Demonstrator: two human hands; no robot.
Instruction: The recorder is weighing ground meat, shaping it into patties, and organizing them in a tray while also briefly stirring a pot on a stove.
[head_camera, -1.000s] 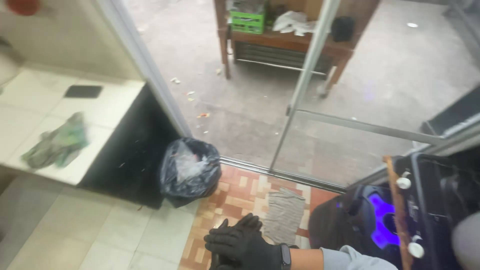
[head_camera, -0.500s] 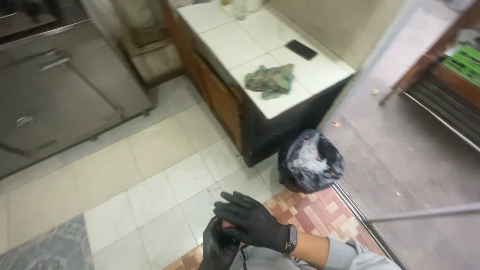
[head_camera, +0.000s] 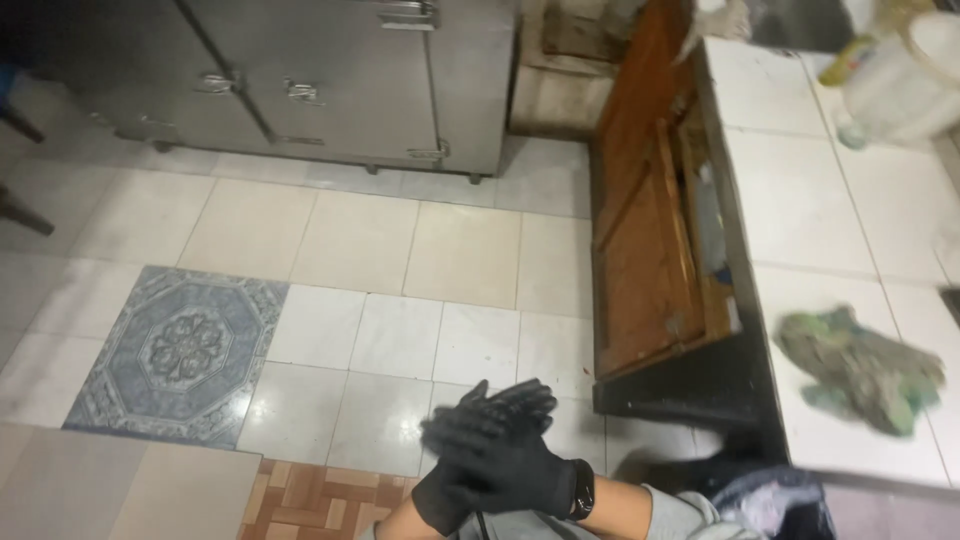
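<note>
Nearest, the right hand (head_camera: 510, 465) in a matte black glove lies over the gloved left hand (head_camera: 445, 495), palms pressed together, each grip flat and holding nothing. Farther right, a crumpled green rag (head_camera: 860, 370) rests on the white tiled counter (head_camera: 800, 200), well apart from both; beyond stands a steel cabinet (head_camera: 330, 70).

We press our black-gloved right hand (head_camera: 510, 465) over our black-gloved left hand (head_camera: 445, 495) above the pale tiled floor (head_camera: 330, 230); a crumpled green rag (head_camera: 862, 372) lies at three o'clock.
</note>
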